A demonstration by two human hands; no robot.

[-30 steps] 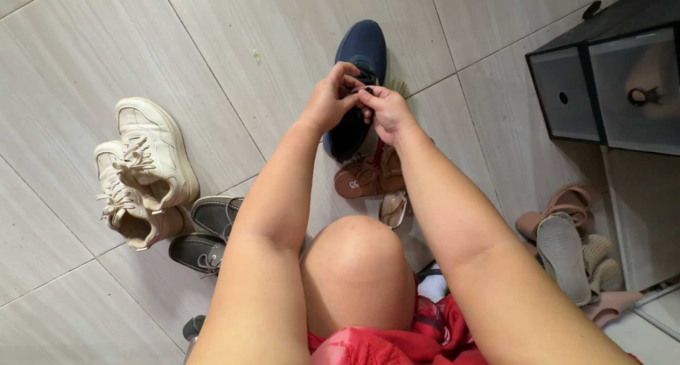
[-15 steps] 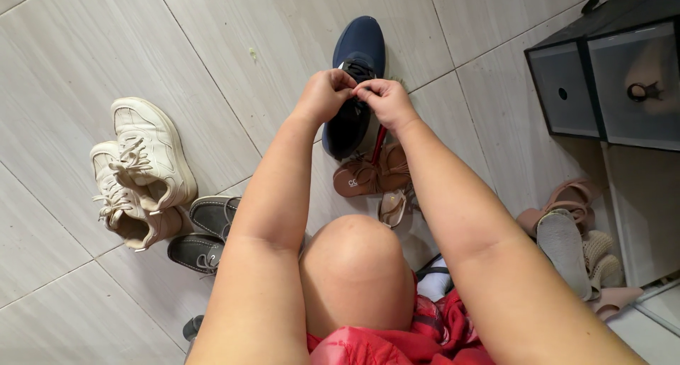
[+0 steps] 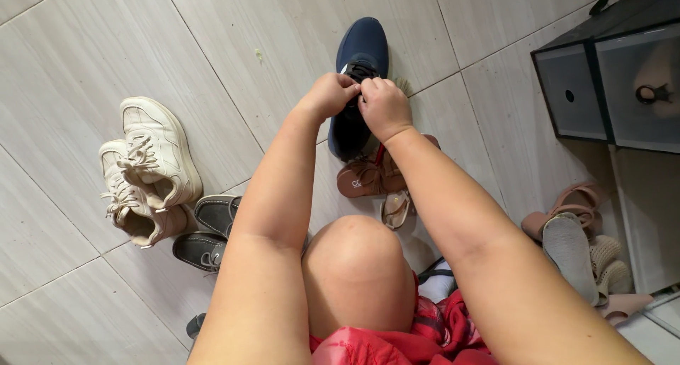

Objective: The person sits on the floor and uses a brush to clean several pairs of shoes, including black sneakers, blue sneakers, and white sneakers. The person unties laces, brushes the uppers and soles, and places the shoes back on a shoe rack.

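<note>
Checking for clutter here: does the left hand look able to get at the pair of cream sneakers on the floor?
Probably yes. The cream sneakers lie uncovered on the tiled floor to the person's left, with open tile around them. But the left hand is at the navy sneaker's laces with the right hand.

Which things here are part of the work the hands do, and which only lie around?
In use: left hand, right hand, navy shoe with its laces.

Lying about: white sneakers, grey shoes, brown sandals, pink sandals, dark box.
</note>
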